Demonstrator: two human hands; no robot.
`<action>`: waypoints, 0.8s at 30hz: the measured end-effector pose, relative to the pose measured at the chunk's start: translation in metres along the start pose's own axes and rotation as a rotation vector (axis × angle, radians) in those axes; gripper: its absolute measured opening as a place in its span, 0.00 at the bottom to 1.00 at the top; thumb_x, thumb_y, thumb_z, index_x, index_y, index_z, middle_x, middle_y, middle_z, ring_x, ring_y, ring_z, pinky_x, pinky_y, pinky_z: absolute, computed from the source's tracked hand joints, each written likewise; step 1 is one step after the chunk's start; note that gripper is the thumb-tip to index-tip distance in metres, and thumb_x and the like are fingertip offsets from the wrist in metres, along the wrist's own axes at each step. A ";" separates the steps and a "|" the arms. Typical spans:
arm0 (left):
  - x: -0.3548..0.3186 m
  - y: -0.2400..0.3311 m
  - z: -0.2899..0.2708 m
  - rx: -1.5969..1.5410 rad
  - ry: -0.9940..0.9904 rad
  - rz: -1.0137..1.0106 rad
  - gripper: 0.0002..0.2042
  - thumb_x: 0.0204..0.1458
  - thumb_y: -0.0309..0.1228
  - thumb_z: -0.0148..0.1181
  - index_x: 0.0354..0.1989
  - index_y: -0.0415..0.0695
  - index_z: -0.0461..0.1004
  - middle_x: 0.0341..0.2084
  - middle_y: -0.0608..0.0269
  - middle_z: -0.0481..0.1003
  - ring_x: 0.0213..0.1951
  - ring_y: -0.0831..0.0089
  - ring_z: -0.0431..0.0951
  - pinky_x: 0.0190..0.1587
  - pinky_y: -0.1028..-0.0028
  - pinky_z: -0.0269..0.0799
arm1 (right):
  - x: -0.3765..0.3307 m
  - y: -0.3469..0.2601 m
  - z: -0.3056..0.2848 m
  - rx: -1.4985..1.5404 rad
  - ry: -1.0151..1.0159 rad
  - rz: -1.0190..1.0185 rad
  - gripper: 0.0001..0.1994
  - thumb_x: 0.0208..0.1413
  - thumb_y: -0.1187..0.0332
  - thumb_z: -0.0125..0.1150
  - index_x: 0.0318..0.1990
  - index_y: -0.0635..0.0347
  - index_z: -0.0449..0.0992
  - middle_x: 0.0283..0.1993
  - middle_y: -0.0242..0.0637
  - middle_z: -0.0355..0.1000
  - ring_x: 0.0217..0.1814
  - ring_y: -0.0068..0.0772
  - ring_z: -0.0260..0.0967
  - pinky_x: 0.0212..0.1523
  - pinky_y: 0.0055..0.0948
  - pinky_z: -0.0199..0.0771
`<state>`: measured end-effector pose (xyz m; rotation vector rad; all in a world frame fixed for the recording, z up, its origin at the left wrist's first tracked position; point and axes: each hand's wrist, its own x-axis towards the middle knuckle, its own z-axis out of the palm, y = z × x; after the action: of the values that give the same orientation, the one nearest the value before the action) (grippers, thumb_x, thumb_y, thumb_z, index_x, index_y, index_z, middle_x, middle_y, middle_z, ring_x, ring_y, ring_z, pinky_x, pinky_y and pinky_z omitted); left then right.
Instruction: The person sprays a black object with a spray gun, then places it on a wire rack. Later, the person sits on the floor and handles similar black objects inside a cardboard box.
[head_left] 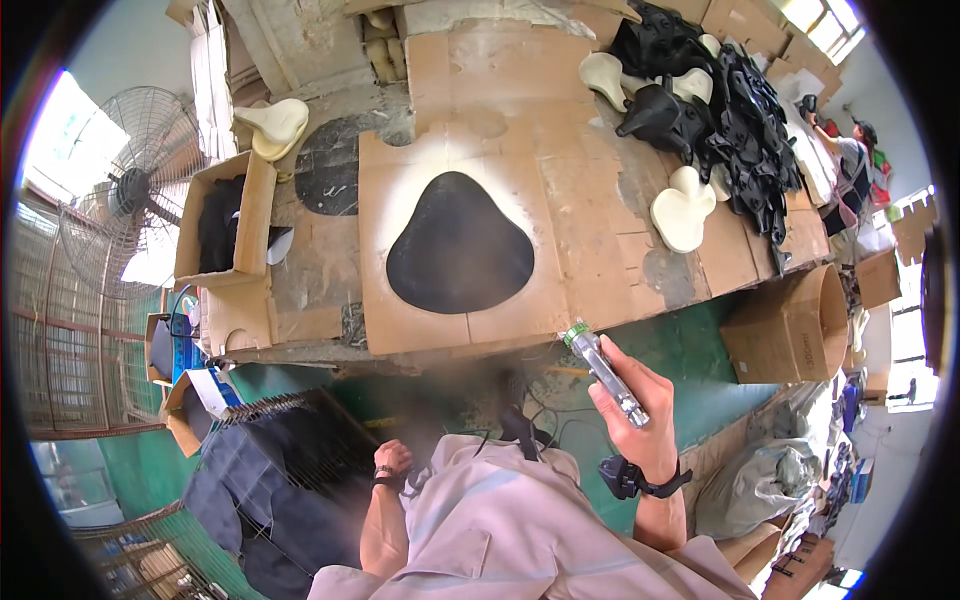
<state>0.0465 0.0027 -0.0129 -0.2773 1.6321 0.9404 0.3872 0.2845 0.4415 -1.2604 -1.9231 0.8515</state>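
Head view, with the clock centred on the middle of the scene: the right hand [645, 400], at 4 o'clock, is clamped round a silvery tool [607, 380]. Its green-ringed tip points toward 11 o'clock, near the table's front edge and apart from the black panel [460, 245]. That panel, a rounded triangle, lies flat just off centre toward 12 o'clock on brown cardboard [580, 260], with a pale, powdery border round its upper sides. At 7 o'clock the left hand [393, 458] is low beside the apron [500, 520]; its fingers look bent, but I cannot tell whether they are together or on anything.

Dark sheets [250, 480] lie over a wire rack at 8 o'clock. Toward 10 o'clock are an open box [255, 225] with dark pieces inside, a pale saddle [278, 125] and a fan [130, 190]. At 2 o'clock black covers [745, 140] lie heaped near pale pads [683, 215]; farther out stands a person [850, 165]. A carton [780, 330] stands at 3 o'clock.
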 end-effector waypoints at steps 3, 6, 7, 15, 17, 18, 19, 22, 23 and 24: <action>-0.044 0.026 0.040 -0.083 0.104 -0.038 0.09 0.52 0.18 0.51 0.40 0.43 0.71 0.20 0.69 0.67 0.16 0.80 0.68 0.13 0.80 0.60 | -0.006 0.011 -0.003 -0.049 0.035 0.017 0.25 0.49 0.82 0.65 0.58 0.67 0.73 0.39 0.47 0.78 0.34 0.39 0.76 0.37 0.29 0.75; -0.053 0.030 0.036 -0.082 0.051 -0.024 0.06 0.52 0.18 0.50 0.32 0.45 0.69 0.19 0.71 0.66 0.16 0.81 0.67 0.13 0.81 0.59 | -0.013 0.013 -0.011 -0.063 0.002 0.071 0.25 0.48 0.82 0.65 0.57 0.68 0.73 0.39 0.48 0.78 0.34 0.40 0.77 0.37 0.29 0.75; -0.048 0.026 0.030 -0.091 0.008 -0.019 0.06 0.52 0.18 0.50 0.31 0.46 0.69 0.18 0.71 0.65 0.16 0.81 0.67 0.13 0.80 0.58 | -0.016 0.012 -0.015 -0.079 -0.013 0.083 0.25 0.48 0.82 0.64 0.57 0.68 0.73 0.39 0.48 0.77 0.34 0.42 0.77 0.37 0.30 0.75; -0.036 0.036 0.039 -0.039 0.048 -0.030 0.08 0.55 0.20 0.52 0.42 0.42 0.71 0.20 0.69 0.68 0.16 0.79 0.67 0.13 0.79 0.59 | -0.029 -0.004 -0.026 -0.098 -0.075 0.044 0.31 0.44 0.85 0.65 0.61 0.65 0.71 0.39 0.50 0.75 0.36 0.50 0.75 0.38 0.31 0.75; -0.047 0.043 0.050 -0.024 0.131 -0.020 0.09 0.56 0.21 0.53 0.45 0.42 0.71 0.20 0.68 0.68 0.16 0.78 0.68 0.13 0.79 0.59 | -0.030 -0.010 -0.027 -0.076 -0.105 0.052 0.31 0.44 0.84 0.65 0.61 0.64 0.71 0.39 0.50 0.75 0.36 0.50 0.75 0.38 0.31 0.75; -0.037 0.042 0.049 0.010 0.134 -0.005 0.10 0.55 0.22 0.53 0.45 0.42 0.70 0.21 0.67 0.69 0.17 0.78 0.68 0.13 0.78 0.59 | -0.031 -0.013 -0.028 -0.072 -0.094 0.064 0.31 0.44 0.84 0.65 0.61 0.64 0.71 0.39 0.50 0.75 0.35 0.50 0.75 0.38 0.31 0.75; -0.031 0.040 0.046 -0.020 0.089 -0.007 0.11 0.55 0.22 0.54 0.46 0.41 0.70 0.22 0.66 0.70 0.17 0.77 0.69 0.13 0.78 0.60 | -0.030 -0.016 -0.028 -0.065 -0.089 0.073 0.31 0.44 0.85 0.65 0.61 0.64 0.71 0.39 0.50 0.75 0.35 0.50 0.75 0.38 0.30 0.74; 0.004 0.022 0.012 -0.012 -0.038 0.014 0.17 0.57 0.24 0.54 0.55 0.43 0.69 0.32 0.58 0.77 0.27 0.65 0.79 0.28 0.63 0.79 | -0.036 -0.019 -0.031 -0.047 -0.151 0.102 0.30 0.44 0.84 0.65 0.60 0.64 0.72 0.38 0.49 0.76 0.34 0.49 0.75 0.37 0.30 0.74; 0.006 0.023 0.016 0.006 -0.011 0.002 0.16 0.57 0.24 0.54 0.55 0.42 0.69 0.32 0.58 0.77 0.28 0.65 0.79 0.28 0.63 0.79 | -0.040 -0.019 -0.034 -0.055 -0.172 0.117 0.30 0.44 0.84 0.65 0.60 0.64 0.72 0.38 0.49 0.76 0.34 0.49 0.76 0.37 0.30 0.74; 0.008 0.023 0.021 0.023 0.016 -0.009 0.16 0.57 0.24 0.54 0.55 0.42 0.69 0.32 0.58 0.77 0.28 0.64 0.79 0.29 0.62 0.79 | -0.044 -0.018 -0.037 -0.101 -0.236 0.125 0.29 0.44 0.83 0.66 0.59 0.65 0.72 0.38 0.49 0.76 0.34 0.47 0.76 0.37 0.30 0.74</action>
<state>0.0445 0.0348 -0.0105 -0.2769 1.6540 0.9136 0.4216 0.2431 0.4684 -1.4044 -2.1117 1.0166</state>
